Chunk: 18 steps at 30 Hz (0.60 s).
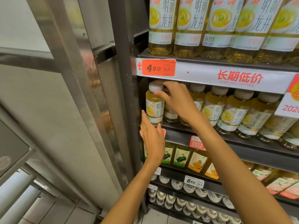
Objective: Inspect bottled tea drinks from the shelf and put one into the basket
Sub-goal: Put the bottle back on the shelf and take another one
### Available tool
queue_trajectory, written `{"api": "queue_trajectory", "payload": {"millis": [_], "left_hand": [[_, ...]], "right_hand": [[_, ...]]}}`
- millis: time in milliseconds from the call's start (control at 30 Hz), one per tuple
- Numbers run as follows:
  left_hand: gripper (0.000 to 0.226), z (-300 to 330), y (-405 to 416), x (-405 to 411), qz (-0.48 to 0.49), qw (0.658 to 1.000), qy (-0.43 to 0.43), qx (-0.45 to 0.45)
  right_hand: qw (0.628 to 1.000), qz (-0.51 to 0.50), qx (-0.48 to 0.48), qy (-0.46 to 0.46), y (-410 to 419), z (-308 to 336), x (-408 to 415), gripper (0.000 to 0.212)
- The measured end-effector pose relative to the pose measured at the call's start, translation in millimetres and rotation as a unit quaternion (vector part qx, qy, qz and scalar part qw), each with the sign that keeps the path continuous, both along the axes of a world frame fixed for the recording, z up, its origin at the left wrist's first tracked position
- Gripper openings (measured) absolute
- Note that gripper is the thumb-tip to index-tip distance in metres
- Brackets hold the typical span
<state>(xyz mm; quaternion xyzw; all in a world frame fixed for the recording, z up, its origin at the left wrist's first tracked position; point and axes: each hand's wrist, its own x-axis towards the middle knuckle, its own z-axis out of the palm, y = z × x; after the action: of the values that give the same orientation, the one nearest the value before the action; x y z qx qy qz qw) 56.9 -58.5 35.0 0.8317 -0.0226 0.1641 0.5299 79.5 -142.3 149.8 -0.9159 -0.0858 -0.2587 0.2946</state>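
A small bottle of yellow tea (154,107) with a white cap and a pale label stands at the left end of the middle shelf (234,141). My right hand (174,101) pinches its cap and neck from the right, thumb below the cap. My left hand (152,138) is held flat with straight fingers just below and in front of the bottle's base. Several bottles of the same tea (233,113) stand in a row to the right. No basket is in view.
Larger bottles of the same tea (191,26) fill the shelf above, over a red 4.90 price tag (158,67). Lower shelves hold juice bottles (181,156) and white-capped bottles (191,206). A dark metal upright (124,88) and a steel frame (77,78) close the left side.
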Motion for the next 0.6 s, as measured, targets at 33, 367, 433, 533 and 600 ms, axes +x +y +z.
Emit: {"api": "queue_trajectory", "payload": {"millis": [33,367,433,533,600], "left_hand": [[0.067,1.4,-0.8,1.8,0.003,1.000,0.001,0.007],[0.064,13.8,-1.4,17.4,-0.011,1.000,0.006,0.025],[0.065,14.2,0.3,21.2,-0.017,1.000,0.012,0.022],[0.066,15.9,2.2,24.5,-0.029,0.999,0.018,0.022],[0.066,16.2,2.5,22.4,-0.026,0.999,0.017,0.018]], "right_hand": [[1.000,-0.009,-0.011,-0.009,1.1,-0.2,2.0,0.030],[0.997,-0.048,-0.028,-0.049,7.2,-7.5,12.0,0.017],[0.997,-0.052,-0.035,-0.050,7.2,-9.0,11.8,0.017],[0.992,-0.065,-0.054,-0.091,3.0,-11.8,3.1,0.017],[0.985,-0.097,-0.078,-0.122,-1.5,-14.8,-5.8,0.012]]}}
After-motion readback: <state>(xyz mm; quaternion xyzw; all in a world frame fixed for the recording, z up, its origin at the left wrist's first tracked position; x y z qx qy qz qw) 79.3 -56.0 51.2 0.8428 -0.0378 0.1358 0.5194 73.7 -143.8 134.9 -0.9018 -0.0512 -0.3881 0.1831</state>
